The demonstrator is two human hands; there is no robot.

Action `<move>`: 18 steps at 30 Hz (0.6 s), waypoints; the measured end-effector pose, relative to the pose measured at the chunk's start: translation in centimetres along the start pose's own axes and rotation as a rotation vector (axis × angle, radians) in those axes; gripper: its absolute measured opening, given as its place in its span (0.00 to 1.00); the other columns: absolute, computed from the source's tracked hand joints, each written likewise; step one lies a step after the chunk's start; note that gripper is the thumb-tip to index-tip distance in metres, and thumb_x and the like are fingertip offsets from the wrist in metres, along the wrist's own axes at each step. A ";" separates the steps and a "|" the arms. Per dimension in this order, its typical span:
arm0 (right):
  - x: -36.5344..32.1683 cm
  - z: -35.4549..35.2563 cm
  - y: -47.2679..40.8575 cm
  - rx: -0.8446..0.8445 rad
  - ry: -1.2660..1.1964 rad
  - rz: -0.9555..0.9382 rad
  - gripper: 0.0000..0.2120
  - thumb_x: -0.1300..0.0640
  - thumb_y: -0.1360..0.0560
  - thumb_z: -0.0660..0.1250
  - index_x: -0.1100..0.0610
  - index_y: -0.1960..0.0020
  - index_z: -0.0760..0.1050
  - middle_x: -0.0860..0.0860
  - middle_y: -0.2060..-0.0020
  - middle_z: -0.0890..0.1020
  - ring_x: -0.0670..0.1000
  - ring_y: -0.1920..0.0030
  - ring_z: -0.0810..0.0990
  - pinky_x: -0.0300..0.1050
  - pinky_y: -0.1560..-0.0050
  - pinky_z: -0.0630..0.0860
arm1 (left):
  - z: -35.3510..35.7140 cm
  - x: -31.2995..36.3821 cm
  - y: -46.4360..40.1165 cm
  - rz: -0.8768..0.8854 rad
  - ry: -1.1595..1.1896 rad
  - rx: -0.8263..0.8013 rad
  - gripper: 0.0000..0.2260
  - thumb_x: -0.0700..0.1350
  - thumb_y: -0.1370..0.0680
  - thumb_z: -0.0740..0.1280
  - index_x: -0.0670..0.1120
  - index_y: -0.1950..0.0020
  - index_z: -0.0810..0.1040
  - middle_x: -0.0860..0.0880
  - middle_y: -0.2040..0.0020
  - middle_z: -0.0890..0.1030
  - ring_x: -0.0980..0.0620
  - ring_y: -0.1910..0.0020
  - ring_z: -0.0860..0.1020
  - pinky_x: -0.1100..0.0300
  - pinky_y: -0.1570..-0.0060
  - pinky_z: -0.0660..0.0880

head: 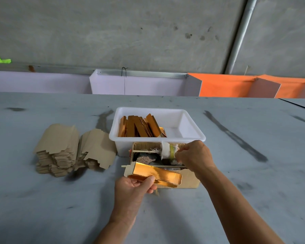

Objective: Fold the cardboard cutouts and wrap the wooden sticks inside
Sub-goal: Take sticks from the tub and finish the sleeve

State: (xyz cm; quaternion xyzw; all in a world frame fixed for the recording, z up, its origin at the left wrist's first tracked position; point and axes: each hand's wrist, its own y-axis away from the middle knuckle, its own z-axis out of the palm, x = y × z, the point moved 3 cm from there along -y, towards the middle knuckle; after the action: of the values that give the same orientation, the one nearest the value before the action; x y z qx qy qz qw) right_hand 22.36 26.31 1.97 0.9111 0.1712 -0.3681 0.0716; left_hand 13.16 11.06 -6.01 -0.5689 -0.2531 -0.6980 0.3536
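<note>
1. Gripping a half-folded gold cardboard cutout (156,174) near its lower edge, the left hand (134,187) has its thumb on top and fingers curled beneath; the cutout sticks out up and to the right of the grip, shiny side up.
2. Right hand (194,155) reaches into the small brown box (188,180), fingertips pinched at a white roll (167,151); what they hold I cannot tell.
3. Thin wooden stick (144,151) lies across the box, left of that hand.
4. Finished gold wraps (141,126) stand in the white tub (192,127) behind.
5. Flat brown cutouts (60,147) sit stacked on the grey table (253,173), well left.
</note>
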 end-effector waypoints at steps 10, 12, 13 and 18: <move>1.6 -1.1 4.3 -0.072 -0.299 0.053 0.12 0.61 0.28 0.70 0.57 0.70 0.79 0.52 0.70 0.78 0.48 0.69 0.72 0.40 0.71 0.68 | -0.1 0.0 -0.1 -0.010 -0.020 0.025 0.02 0.34 0.31 0.73 0.39 0.60 0.82 0.42 0.68 0.83 0.47 0.69 0.83 0.65 0.71 0.76; 2.2 -1.0 5.2 -0.078 -0.372 0.076 0.13 0.61 0.28 0.70 0.58 0.71 0.79 0.51 0.73 0.76 0.48 0.71 0.70 0.39 0.73 0.65 | -0.2 0.1 -0.1 -0.007 -0.024 0.030 0.02 0.33 0.31 0.73 0.39 0.61 0.82 0.43 0.68 0.83 0.47 0.70 0.83 0.65 0.71 0.76; 2.5 -1.0 5.7 -0.084 -0.401 0.082 0.12 0.61 0.28 0.70 0.58 0.71 0.79 0.51 0.75 0.76 0.47 0.71 0.69 0.39 0.74 0.64 | -0.3 0.1 -0.1 -0.005 -0.025 0.033 0.03 0.33 0.31 0.73 0.40 0.62 0.82 0.42 0.68 0.83 0.47 0.70 0.82 0.65 0.71 0.76; 3.6 0.1 7.4 -0.105 -0.509 0.084 0.12 0.60 0.27 0.70 0.61 0.69 0.80 0.51 0.73 0.78 0.46 0.70 0.71 0.37 0.71 0.67 | -0.8 -0.1 0.1 -0.008 -0.046 0.041 0.03 0.35 0.30 0.73 0.41 0.63 0.82 0.42 0.68 0.83 0.47 0.69 0.83 0.65 0.71 0.77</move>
State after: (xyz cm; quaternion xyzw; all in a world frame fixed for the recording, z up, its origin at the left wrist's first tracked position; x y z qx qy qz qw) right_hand 27.46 20.38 -0.57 0.7904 0.1288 -0.5729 0.1747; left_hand 12.75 10.42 -6.27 -0.5764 -0.2777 -0.6808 0.3566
